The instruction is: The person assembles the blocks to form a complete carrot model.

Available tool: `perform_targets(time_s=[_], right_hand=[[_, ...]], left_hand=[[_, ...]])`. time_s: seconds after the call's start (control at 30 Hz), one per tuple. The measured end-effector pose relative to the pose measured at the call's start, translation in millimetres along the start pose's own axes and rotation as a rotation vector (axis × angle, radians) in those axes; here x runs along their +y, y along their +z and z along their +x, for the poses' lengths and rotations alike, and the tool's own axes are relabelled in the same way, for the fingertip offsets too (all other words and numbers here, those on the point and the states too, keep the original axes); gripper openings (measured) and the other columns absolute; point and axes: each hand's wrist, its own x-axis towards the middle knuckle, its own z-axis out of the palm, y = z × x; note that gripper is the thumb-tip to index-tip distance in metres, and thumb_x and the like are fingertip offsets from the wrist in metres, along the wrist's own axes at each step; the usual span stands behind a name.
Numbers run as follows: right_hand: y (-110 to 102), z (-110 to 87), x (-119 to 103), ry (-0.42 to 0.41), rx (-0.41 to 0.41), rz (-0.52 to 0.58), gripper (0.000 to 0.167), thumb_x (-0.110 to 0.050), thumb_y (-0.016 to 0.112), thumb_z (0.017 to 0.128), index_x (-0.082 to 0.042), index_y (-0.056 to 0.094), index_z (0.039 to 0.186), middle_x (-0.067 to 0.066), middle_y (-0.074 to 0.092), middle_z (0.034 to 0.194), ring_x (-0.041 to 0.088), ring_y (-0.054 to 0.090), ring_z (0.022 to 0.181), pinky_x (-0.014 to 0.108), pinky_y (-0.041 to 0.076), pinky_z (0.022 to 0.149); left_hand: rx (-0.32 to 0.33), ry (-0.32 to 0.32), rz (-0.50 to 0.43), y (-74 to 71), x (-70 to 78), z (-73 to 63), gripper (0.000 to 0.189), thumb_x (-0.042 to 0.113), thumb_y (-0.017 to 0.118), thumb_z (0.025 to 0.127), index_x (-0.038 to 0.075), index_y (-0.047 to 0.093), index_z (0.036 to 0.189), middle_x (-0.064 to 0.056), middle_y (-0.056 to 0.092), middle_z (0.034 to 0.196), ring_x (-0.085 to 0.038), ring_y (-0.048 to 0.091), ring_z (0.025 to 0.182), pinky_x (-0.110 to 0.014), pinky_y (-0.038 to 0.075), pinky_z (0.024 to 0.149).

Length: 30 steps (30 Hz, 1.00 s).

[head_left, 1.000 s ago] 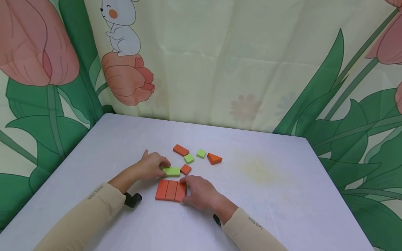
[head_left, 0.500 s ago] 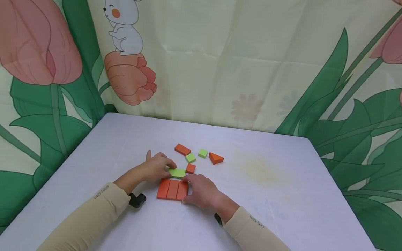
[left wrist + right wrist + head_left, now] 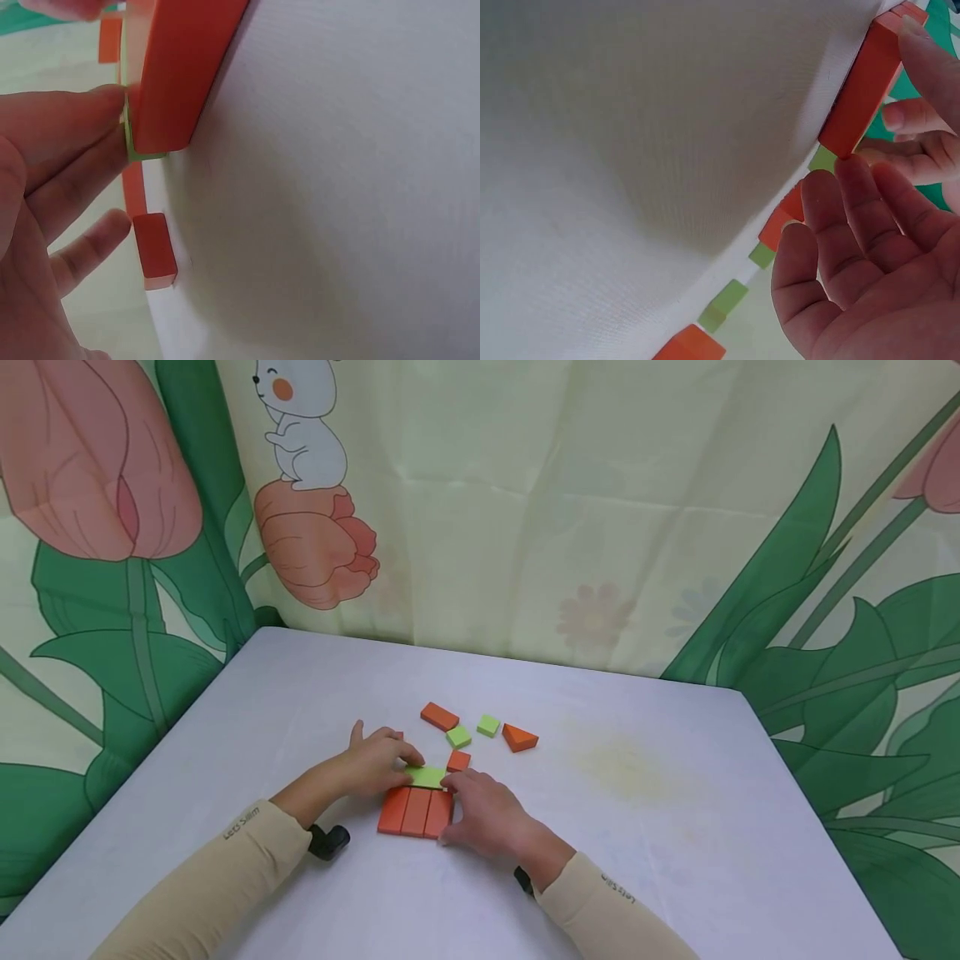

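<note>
Three long red blocks (image 3: 415,812) lie side by side as one row on the white table. Against their far edge is a flat green rectangular block (image 3: 425,777). My left hand (image 3: 367,767) pinches that green block near its left end; in the left wrist view only a thin strip of the green block (image 3: 147,156) shows past the red. My right hand (image 3: 487,814) spans the rightmost red block (image 3: 866,82), thumb at its near end and a fingertip at its far end. That fingertip is also close to the green block's right end; whether they touch I cannot tell.
Beyond the row lie a small red square block (image 3: 458,761), two small green blocks (image 3: 458,737), a red rectangular block (image 3: 439,717) and an orange-red triangular block (image 3: 520,737). Another red block (image 3: 155,247) lies by my left little finger. A printed curtain (image 3: 480,527) hangs behind the table.
My left hand has slid the green block to the right and nearer, up to the far edge of the red row. My right hand has stayed at the row's right end.
</note>
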Motion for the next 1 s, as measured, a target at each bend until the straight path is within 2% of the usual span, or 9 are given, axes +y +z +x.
perform_targets(time_s=[0.23,0.33,0.5,0.6,0.7,0.8,1.0], right_hand=[[0,-1.2,1,-0.006,0.015,-0.004,0.067,-0.031,0.086,0.080,-0.009,0.056,0.137,0.001,0.059,0.122,0.020,0.054,0.113,0.039,0.049,0.094],[1,-1.8,2,-0.018,0.020,-0.008,0.067,-0.031,0.085,0.081,-0.009,0.056,0.137,0.002,0.058,0.125,0.021,0.053,0.116,0.039,0.049,0.096],[3,-2.4,3,-0.038,0.010,0.005,0.068,-0.029,0.084,0.083,-0.009,0.053,0.140,0.004,0.054,0.138,0.025,0.048,0.127,0.041,0.045,0.103],[3,-1.9,3,-0.031,-0.004,0.028,0.069,-0.029,0.083,0.084,-0.008,0.052,0.142,0.004,0.055,0.139,0.025,0.048,0.129,0.042,0.044,0.104],[3,-1.4,4,-0.022,-0.011,0.036,0.069,-0.029,0.083,0.084,-0.008,0.053,0.142,0.004,0.057,0.136,0.024,0.049,0.127,0.041,0.044,0.104],[3,-1.3,4,-0.023,-0.010,0.029,0.069,-0.030,0.083,0.083,-0.008,0.053,0.142,0.004,0.057,0.135,0.024,0.050,0.126,0.040,0.045,0.103],[1,-1.4,4,-0.038,-0.007,0.040,0.072,-0.030,0.084,0.083,-0.009,0.052,0.144,0.003,0.055,0.139,0.024,0.048,0.130,0.041,0.044,0.104]], left_hand=[[0.014,0.016,0.018,1.3,1.7,-3.7,0.023,0.018,0.072,0.093,0.020,0.076,0.115,0.006,0.071,0.110,-0.033,0.042,0.132,-0.078,-0.003,0.104],[0.034,0.019,0.024,1.4,1.2,-7.5,0.027,0.018,0.072,0.092,0.019,0.074,0.119,0.005,0.070,0.114,-0.033,0.042,0.133,-0.078,-0.002,0.104],[0.041,0.008,0.021,2.0,-3.9,-20.9,0.049,0.025,0.082,0.083,0.019,0.067,0.130,0.000,0.065,0.126,-0.034,0.043,0.131,-0.078,0.002,0.104],[0.019,-0.023,0.010,4.4,-9.6,-30.9,0.067,0.030,0.088,0.076,0.018,0.063,0.136,-0.002,0.062,0.130,-0.033,0.044,0.129,-0.075,0.011,0.104],[-0.005,-0.039,-0.015,9.1,-15.5,-39.6,0.076,0.033,0.091,0.072,0.018,0.060,0.139,-0.001,0.060,0.133,-0.030,0.045,0.127,-0.070,0.019,0.103],[-0.002,-0.011,-0.041,14.5,-19.1,-45.4,0.079,0.034,0.092,0.070,0.017,0.058,0.140,0.001,0.060,0.134,-0.029,0.045,0.127,-0.067,0.021,0.101],[0.032,0.029,-0.062,18.1,-18.1,-50.3,0.080,0.034,0.092,0.071,0.015,0.057,0.141,0.001,0.060,0.134,-0.031,0.045,0.128,-0.068,0.020,0.101]])
